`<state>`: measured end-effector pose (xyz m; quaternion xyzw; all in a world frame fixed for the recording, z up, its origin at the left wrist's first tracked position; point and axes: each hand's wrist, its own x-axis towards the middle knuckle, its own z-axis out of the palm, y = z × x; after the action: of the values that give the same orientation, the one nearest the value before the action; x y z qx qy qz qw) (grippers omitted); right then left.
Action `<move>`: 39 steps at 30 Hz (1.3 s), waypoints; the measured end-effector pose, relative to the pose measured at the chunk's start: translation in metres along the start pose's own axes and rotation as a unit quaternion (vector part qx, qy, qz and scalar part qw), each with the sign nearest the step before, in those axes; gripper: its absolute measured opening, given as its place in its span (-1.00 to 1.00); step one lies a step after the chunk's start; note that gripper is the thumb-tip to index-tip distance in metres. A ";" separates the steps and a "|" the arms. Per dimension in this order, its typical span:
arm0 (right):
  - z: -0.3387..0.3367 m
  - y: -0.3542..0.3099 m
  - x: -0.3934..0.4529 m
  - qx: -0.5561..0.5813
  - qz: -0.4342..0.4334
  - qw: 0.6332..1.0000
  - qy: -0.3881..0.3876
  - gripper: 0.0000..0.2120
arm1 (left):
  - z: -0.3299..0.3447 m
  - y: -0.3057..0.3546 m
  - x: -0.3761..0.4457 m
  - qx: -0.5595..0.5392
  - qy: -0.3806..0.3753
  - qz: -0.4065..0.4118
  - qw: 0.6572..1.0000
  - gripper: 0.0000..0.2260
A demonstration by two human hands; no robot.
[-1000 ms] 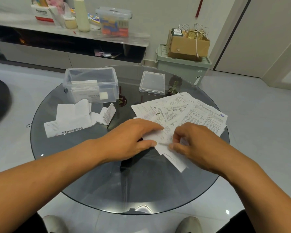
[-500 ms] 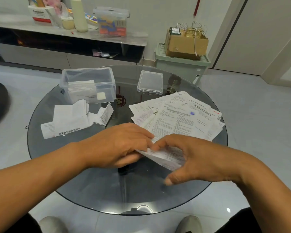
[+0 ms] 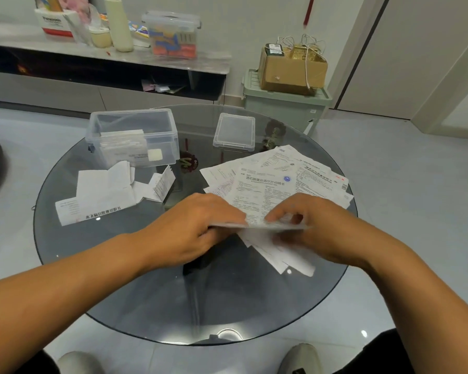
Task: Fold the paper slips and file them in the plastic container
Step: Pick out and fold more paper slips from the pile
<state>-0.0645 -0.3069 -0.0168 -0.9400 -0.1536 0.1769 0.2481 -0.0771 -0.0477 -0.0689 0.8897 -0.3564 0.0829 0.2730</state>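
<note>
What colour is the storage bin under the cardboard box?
Pale green storage bin, seen in the head view beneath the cardboard box.

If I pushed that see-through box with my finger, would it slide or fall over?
Probably slide. The plastic container sits flat and looks wider than tall, so tipping seems unlikely. It holds only some folded slips, so it is likely light, and the glass table looks smooth, so it could skid easily.

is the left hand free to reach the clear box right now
Probably not yet: the left hand is holding one end of a paper slip with the right hand. The way to the clear box looks open, and it has no lid on.
</note>
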 end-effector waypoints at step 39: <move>0.028 -0.013 0.006 0.100 -0.075 0.987 0.104 -0.71 | -0.002 0.003 0.014 -0.029 -0.022 -0.139 0.990 -0.57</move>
<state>-0.0731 -0.2817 -0.0345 -0.9095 -0.1787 0.0736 0.3681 -0.0693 -0.0566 -0.0608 0.9238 -0.2373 0.0144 0.3002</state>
